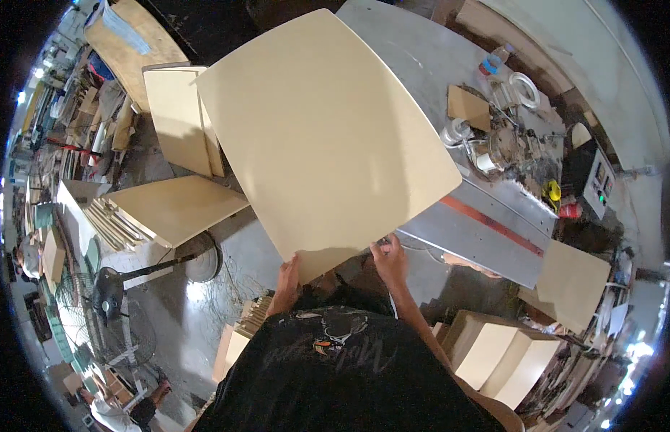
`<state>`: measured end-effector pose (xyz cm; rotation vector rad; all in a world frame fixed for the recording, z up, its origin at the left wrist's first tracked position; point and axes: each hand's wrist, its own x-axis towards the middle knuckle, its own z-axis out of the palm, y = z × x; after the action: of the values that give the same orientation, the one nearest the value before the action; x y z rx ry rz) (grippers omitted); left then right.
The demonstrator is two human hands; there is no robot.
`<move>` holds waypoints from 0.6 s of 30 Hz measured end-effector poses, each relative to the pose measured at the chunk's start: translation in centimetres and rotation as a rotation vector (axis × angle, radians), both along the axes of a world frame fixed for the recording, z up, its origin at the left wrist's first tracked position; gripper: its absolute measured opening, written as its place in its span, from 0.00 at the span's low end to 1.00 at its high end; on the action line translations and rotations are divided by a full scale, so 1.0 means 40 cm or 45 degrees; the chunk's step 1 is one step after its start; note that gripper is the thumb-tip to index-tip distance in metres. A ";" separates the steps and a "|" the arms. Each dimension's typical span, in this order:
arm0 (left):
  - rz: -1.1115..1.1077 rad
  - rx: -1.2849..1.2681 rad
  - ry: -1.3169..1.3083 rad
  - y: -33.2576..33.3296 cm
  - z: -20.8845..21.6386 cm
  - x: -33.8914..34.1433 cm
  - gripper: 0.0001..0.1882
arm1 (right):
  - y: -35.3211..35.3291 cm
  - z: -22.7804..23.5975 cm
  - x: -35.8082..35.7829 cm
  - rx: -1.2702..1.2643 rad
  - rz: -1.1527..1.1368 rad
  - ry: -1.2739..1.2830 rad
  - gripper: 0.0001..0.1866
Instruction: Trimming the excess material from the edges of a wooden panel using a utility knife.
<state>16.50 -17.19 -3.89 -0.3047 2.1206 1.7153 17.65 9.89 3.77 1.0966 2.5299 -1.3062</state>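
Observation:
A large flat cream board (320, 137) with smooth faces is tilted up in front of me, its far end over a grey metal machine table (479, 223). My left hand (286, 284) grips its near left corner, with the thumb along the edge. Farther right on the same near edge, my right hand (390, 263) pinches the board, fingers closed. The fingertips under the board are hidden. The board covers part of the metal table and its red strip (493, 227).
A pedestal fan (115, 295) stands at left near stacked panels (176, 205). On the table's right are a plastic bottle (496, 59), a tape roll (524, 89) and a control box (600, 183). Cream boxes (501, 353) lie behind my right arm. Two people are at far left.

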 end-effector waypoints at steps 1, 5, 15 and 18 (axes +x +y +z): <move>-0.070 -0.067 0.252 0.007 0.050 0.000 0.31 | -0.021 0.004 0.000 0.011 -0.016 -0.004 0.30; -0.161 0.213 -0.574 -0.021 0.059 -0.093 0.25 | -0.092 -0.030 -0.012 0.005 0.099 0.104 0.36; -0.656 0.131 0.307 -0.113 -0.164 -0.068 0.24 | -0.108 -0.038 -0.080 -0.046 0.152 0.184 0.35; -0.445 0.093 0.537 -0.141 -0.253 -0.064 0.24 | -0.106 -0.041 -0.115 -0.092 0.245 0.230 0.36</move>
<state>13.94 -22.81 -13.99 0.4635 2.2125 1.7468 13.07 5.66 2.11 0.7306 2.6107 -1.4893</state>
